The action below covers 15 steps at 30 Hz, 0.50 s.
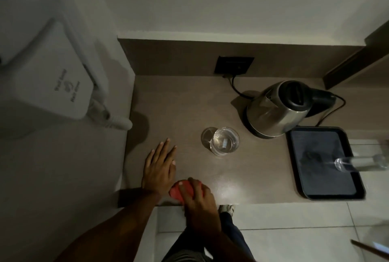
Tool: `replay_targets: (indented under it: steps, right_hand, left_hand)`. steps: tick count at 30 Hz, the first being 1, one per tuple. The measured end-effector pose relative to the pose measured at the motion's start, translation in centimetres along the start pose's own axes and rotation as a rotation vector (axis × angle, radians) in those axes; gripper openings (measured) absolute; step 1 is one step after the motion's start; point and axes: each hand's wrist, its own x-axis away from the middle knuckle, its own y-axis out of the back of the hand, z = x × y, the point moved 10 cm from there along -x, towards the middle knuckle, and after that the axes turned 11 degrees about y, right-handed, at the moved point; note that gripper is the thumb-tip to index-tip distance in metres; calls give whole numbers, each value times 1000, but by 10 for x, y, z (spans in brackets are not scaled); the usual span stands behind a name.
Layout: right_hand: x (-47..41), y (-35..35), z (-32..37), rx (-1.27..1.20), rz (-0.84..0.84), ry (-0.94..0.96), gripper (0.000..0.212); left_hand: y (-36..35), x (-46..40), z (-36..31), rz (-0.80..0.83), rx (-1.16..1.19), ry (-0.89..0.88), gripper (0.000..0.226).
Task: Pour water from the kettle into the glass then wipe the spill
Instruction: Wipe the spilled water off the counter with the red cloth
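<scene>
A steel kettle (277, 108) with a black lid stands on its base at the back right of the brown counter (189, 104). A clear glass (224, 143) with water in it stands mid-counter, just left of the kettle. My right hand (199, 195) presses a red cloth (176, 191) onto the counter near the front edge. My left hand (161, 165) lies flat and open on the counter, just left of the cloth and well left of the glass. No spill shows in the dim light.
A black tray (324, 190) sits at the counter's right with a clear bottle (362, 164) lying on it. The kettle's cord runs to a dark wall socket (234, 65). A white appliance (50, 80) stands on the left. Tiled floor and my shoe lie below the front edge.
</scene>
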Motion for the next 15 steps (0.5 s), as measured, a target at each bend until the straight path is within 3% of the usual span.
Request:
replay_targets:
  steps: [3, 9, 12, 15]
  right_hand:
    - [13, 14, -54, 111, 109, 97, 60]
    - [21, 132, -227, 228, -126, -407, 55]
    - [16, 146, -233, 224, -180, -481, 62]
    - [25, 130, -214, 201, -291, -613, 55]
  left_hand:
    - [1, 0, 1, -9, 20, -6, 51]
    - [-3, -1, 0, -5, -8, -14, 51]
    - [-2, -2, 1, -6, -6, -6, 51]
    - [-3, -1, -1, 0, -16, -3, 51]
